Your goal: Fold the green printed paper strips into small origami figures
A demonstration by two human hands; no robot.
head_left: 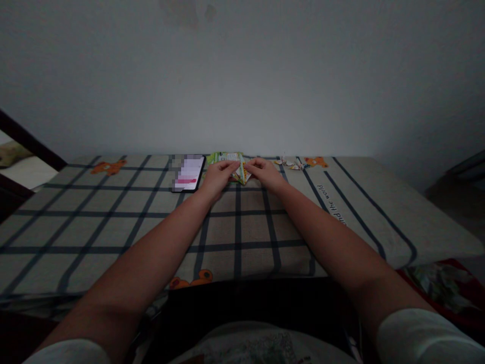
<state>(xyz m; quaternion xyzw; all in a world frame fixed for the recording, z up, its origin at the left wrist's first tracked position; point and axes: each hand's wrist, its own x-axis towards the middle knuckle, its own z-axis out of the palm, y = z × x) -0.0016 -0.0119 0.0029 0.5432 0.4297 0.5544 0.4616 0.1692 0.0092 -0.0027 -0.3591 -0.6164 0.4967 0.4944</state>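
Near the back of the table, a green and yellow packet lies between my hands. My left hand has its thumb and fingers pinched together over the packet's near left part. On the packet's right side, my right hand pinches at its edge, close to a yellow and white part. Both hands rest low, with their fingertips a short gap apart. Whatever small piece sits in the fingertips is too small to tell.
A phone with a lit screen lies left of my left hand. Crumpled wrappers are right of my right hand. A checked cloth covers the table, which meets a grey wall. Something red is at the lower right.
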